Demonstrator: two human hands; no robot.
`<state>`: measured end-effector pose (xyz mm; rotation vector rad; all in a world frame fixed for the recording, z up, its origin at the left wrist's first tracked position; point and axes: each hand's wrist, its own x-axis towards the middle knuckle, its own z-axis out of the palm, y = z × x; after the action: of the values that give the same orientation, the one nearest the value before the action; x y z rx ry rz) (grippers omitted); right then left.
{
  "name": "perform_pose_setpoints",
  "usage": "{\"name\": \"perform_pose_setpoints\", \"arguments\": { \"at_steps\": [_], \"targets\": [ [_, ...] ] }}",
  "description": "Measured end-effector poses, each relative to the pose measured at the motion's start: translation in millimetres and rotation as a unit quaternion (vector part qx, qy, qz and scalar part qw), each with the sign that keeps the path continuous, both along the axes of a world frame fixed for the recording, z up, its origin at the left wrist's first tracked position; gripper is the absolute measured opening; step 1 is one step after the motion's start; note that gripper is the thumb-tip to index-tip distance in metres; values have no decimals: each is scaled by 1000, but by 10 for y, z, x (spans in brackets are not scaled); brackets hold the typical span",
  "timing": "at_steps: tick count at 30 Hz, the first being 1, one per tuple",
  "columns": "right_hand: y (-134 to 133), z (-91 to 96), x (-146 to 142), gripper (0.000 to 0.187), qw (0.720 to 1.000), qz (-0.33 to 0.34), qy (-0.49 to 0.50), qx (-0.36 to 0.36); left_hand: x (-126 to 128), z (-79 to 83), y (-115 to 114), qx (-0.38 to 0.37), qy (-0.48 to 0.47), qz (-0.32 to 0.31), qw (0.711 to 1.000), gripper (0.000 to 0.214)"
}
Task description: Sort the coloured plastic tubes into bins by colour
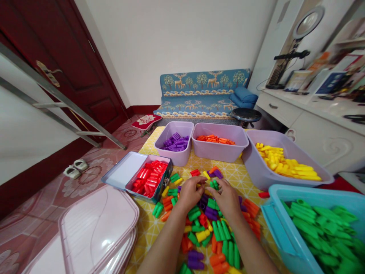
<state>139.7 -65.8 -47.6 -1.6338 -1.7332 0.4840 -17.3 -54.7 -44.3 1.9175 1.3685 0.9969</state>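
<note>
Over a mixed pile of plastic tube pieces, my right hand [227, 196] has its thumb and fingers closed on a green tube piece [213, 185]. Close beside it, my left hand [192, 191] curls its fingers together; what lies between them is mostly hidden. Around both hands are loose pieces in several colours, among them green tubes [221, 230], purple tubes [211, 213], a yellow tube [202, 235] and orange tubes [218, 263]. A red piece [195, 172] lies just beyond my left hand.
Sorted pieces fill a purple-piece bin [173, 155], an orange-piece bin [218, 152], a yellow-piece bin [255, 171], a turquoise green-piece bin [281, 228] and a hinged tin [161, 187] of red ones. Pale lids [98, 224] are stacked at left. A sofa [199, 101] stands behind.
</note>
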Motion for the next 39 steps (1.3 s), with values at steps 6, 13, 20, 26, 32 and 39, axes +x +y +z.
{"name": "perform_pose_setpoints", "arguments": {
  "at_steps": [6,13,20,26,32,39],
  "targets": [
    [-78,396,81,31,955,-95,259,106,0,46,-20,5,67,-3,998,30],
    [-208,939,174,16,751,-178,536,343,3,59,-21,-1,83,-5,997,30],
    [-227,927,455,42,707,-212,606,297,3,55,-20,6,93,-5,996,29],
    [-101,708,253,38,868,-142,425,214,9,39,-14,-2,90,-10,996,29],
    [120,75,139,43,989,32,74,125,-4,57,7,79,61,67,993,35],
    [247,-335,195,65,995,34,-4,88,18,155,329,43,135,24,990,61]
  ]
}}
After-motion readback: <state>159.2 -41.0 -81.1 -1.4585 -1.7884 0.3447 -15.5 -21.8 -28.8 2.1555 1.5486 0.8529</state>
